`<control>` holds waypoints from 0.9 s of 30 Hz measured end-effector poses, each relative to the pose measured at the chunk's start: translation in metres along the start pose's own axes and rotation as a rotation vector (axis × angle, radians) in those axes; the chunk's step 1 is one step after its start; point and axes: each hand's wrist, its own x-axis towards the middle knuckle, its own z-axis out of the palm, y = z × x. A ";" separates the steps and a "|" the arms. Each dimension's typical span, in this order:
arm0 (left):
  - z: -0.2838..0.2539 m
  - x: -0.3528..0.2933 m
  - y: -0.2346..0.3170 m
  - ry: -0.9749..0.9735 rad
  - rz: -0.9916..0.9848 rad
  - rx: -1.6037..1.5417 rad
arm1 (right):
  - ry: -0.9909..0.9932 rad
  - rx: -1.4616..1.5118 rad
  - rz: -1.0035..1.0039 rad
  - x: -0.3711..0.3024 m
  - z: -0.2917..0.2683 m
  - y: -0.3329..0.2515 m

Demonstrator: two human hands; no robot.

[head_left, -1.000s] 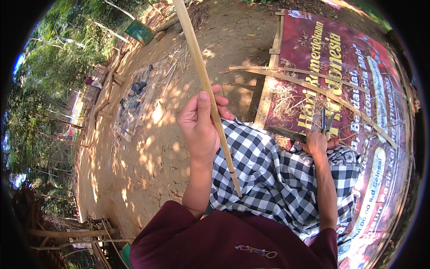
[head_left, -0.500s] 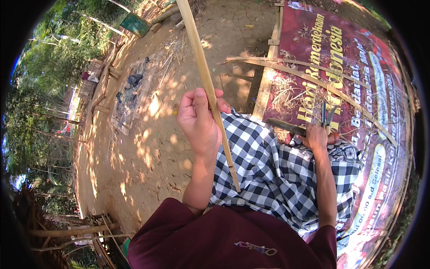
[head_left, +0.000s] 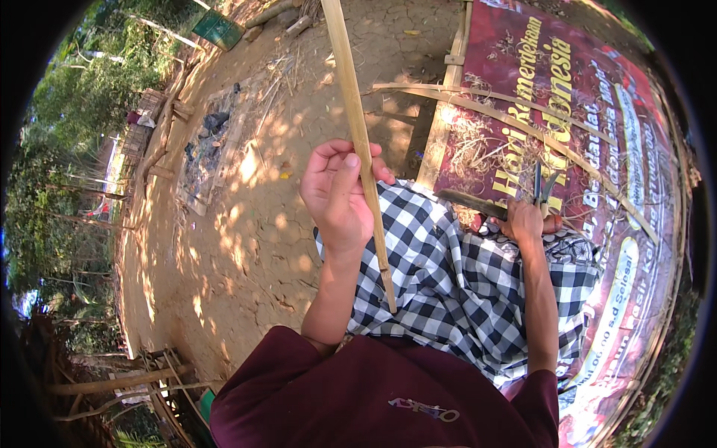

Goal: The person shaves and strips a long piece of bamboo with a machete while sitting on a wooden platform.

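My left hand [head_left: 340,194] grips a long, thin bamboo strip [head_left: 358,127]. The strip runs from the top of the view down past my fingers to its lower end above my lap. A black-and-white checked cloth [head_left: 448,284] covers my legs. My right hand [head_left: 526,222] rests low at the right edge of the cloth, closed on a dark-bladed knife [head_left: 470,201] whose blade points left. Some thin dark metal tool tips [head_left: 541,183] stick up just behind that hand; whether the hand holds them is unclear.
A red printed banner [head_left: 597,127] lies on the ground to the right, with split bamboo strips [head_left: 508,116] across it. Bare, cracked earth [head_left: 246,224] spreads to the left. A bamboo frame [head_left: 127,381] sits at lower left, a green box [head_left: 216,28] at the top.
My left hand has shifted slightly up and left with the bamboo strip. The right hand stays at the edge of the checked cloth.
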 end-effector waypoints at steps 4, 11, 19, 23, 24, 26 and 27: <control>-0.002 -0.002 -0.006 0.018 0.065 0.023 | 0.018 -0.027 0.010 -0.002 -0.004 -0.003; -0.004 -0.001 -0.003 0.057 0.036 0.016 | 0.008 -0.029 -0.001 -0.001 -0.005 -0.003; -0.009 0.001 -0.007 0.064 0.013 -0.023 | -0.023 -0.039 0.014 0.001 -0.005 -0.005; -0.004 -0.001 -0.005 0.084 -0.021 -0.171 | -0.048 -0.011 0.022 0.001 -0.001 -0.002; -0.004 -0.001 -0.006 0.074 -0.020 -0.120 | -0.045 -0.009 0.024 0.001 0.000 -0.001; -0.007 -0.002 -0.007 0.057 -0.014 -0.011 | -0.036 0.000 0.021 0.001 0.000 -0.003; -0.006 -0.002 -0.007 0.055 0.000 0.003 | -0.036 -0.002 0.018 0.001 0.000 -0.003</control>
